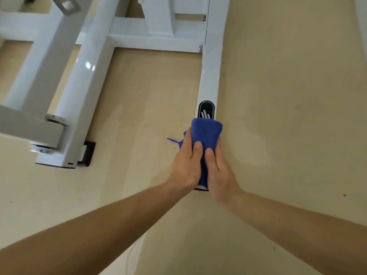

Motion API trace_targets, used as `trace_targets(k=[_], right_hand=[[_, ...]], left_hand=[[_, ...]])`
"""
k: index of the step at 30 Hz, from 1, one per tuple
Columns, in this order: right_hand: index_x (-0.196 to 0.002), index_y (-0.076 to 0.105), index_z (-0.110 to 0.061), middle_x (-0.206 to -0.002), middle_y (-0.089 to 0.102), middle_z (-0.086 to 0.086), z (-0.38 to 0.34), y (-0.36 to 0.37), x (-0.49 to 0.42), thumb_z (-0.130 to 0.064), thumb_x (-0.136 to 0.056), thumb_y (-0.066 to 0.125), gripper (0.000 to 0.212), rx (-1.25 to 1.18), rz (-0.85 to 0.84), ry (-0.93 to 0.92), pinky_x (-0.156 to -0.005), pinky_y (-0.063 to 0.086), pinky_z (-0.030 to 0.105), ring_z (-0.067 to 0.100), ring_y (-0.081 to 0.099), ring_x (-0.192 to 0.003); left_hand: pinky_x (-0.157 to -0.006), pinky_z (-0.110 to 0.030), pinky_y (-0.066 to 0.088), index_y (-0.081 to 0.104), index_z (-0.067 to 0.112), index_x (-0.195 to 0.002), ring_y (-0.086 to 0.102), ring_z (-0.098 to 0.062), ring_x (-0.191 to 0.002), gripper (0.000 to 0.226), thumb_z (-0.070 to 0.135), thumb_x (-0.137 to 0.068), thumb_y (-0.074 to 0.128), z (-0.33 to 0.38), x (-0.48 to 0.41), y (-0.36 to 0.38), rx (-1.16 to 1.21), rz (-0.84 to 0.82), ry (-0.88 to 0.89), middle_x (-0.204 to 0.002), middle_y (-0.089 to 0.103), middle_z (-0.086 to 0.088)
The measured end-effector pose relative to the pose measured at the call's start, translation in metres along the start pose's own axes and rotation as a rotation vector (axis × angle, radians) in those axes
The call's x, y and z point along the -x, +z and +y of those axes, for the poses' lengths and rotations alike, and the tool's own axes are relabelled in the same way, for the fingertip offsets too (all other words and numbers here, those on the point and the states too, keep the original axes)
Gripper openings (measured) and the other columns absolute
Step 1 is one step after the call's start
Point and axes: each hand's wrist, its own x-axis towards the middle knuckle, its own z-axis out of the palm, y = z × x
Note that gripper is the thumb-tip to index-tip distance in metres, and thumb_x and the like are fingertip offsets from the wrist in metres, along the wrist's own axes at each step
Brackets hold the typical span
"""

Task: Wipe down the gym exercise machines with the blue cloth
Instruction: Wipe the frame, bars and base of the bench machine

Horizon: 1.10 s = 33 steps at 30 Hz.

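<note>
A blue cloth is wrapped over the near end of a white floor bar of the exercise machine. My left hand grips the cloth from the left side and my right hand grips it from the right, thumbs lying on top. The cloth's far edge touches a black oval logo badge on the bar. A loose blue thread sticks out to the left. The bar's near tip shows just below my hands.
A second white frame leg runs along the left, ending in a black foot pad. A grey pivot arm crosses it at left. A white crossbar joins the legs at the far side. Beige floor surrounds everything.
</note>
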Motion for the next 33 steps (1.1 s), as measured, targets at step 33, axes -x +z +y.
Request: trace_targets(k=[33], right_hand=[[-0.156, 0.008, -0.030, -0.142, 0.052, -0.008, -0.002, -0.013, -0.009, -0.056, -0.094, 0.027, 0.069, 0.422, -0.016, -0.025, -0.102, 0.046, 0.044, 0.015, 0.058, -0.121]], left_hand=[[-0.072, -0.010, 0.044, 0.032, 0.031, -0.146, 0.060, 0.000, -0.089, 0.039, 0.031, -0.107, 0.029, -0.002, 0.005, -0.015, -0.212, -0.085, 0.063, -0.107, 0.062, 0.009]])
